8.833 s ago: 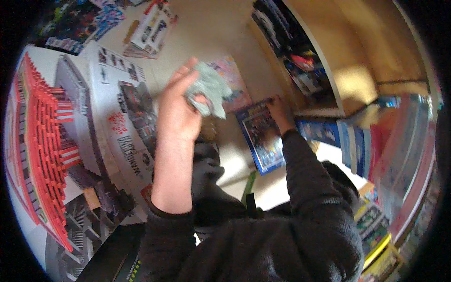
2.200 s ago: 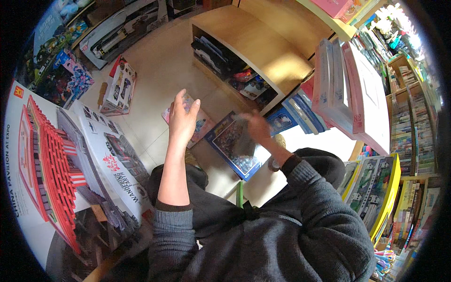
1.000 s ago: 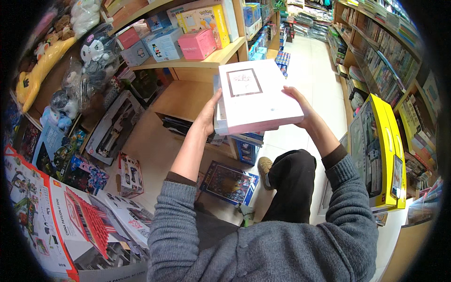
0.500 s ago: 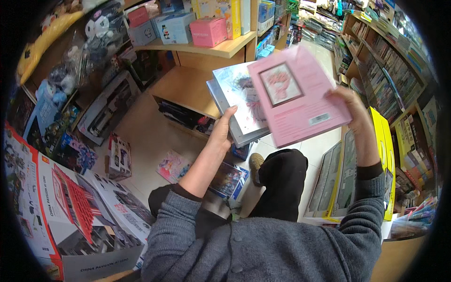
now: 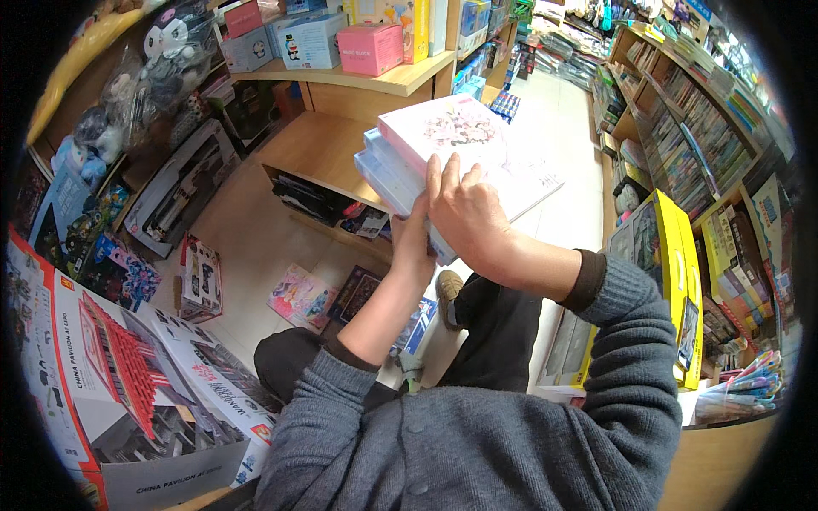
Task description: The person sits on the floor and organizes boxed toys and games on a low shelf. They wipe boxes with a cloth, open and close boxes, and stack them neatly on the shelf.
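A stack of flat boxes is up in front of me. My left hand [image 5: 412,243] is closed on its near left edge, thumb up along the side. At the bottom lie pale blue boxes [image 5: 388,181]. On top rests a white and pink box [image 5: 460,126] with a pink floral picture on its cover. My right hand [image 5: 471,213] lies over the near part of the top box, its fingers stretched out and slightly apart. The right thumb and the undersides of the boxes are hidden.
A wooden shelf unit [image 5: 341,157] with small boxes stands ahead. Plush toys [image 5: 170,43] hang at the left. A large building-set box [image 5: 162,464] sits near left, a yellow box [image 5: 680,281] at the right. Colourful picture boxes [image 5: 300,294] lie on the floor.
The pink box has been turned to show its picture cover and now lies on the stack. My right hand has moved left, from its right edge onto its top.
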The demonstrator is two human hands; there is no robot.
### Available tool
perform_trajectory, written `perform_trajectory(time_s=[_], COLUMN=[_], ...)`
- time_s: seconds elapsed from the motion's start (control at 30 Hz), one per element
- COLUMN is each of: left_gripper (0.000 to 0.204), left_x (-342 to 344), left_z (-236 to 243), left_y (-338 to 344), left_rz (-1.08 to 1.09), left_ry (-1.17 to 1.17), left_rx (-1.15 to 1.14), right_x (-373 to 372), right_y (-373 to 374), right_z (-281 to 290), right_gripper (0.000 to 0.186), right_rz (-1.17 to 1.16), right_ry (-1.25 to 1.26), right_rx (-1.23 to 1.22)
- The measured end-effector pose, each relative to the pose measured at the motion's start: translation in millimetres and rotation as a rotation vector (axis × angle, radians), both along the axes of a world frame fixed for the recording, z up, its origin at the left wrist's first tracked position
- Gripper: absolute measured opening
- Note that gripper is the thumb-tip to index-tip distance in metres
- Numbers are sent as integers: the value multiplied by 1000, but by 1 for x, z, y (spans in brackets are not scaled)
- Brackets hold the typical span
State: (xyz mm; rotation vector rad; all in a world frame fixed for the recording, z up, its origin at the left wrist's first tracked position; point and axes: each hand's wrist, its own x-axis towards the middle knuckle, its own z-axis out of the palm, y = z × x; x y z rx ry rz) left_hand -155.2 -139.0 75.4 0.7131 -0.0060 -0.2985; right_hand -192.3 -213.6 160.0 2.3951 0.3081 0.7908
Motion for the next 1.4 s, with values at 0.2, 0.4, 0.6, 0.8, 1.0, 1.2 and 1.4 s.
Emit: perform_trajectory(time_s=[0.2, 0.4, 0.6, 0.8, 1.0, 1.2, 1.4], left_gripper=[81, 94, 84, 69, 65, 61, 59], left_x=[5, 15, 20, 7, -30, 2, 121], left_z=[-2, 4, 10, -2, -49, -83, -96], left_y=[8, 4, 15, 79, 177, 247, 269], left_rz=[-37, 28, -93, -152, -9, 112, -45], left_ry=[27, -74, -8, -22, 125, 114, 68], left_rx=[154, 299, 369, 87, -31, 24, 212], right_x=[45, 79, 85, 47, 38, 86, 129], right_y=[-101, -191, -168, -122, -25, 59, 85], right_z=[30, -14, -28, -20, -87, -176, -230], right_gripper=[47, 65, 69, 63, 84, 62, 52], right_rz=[220, -96, 182, 349, 442, 438, 317], right_ry=[61, 882, 1066, 1199, 1436, 1325, 1219], right_rx=[764, 1881, 2377, 2203, 2012, 2372, 2762])
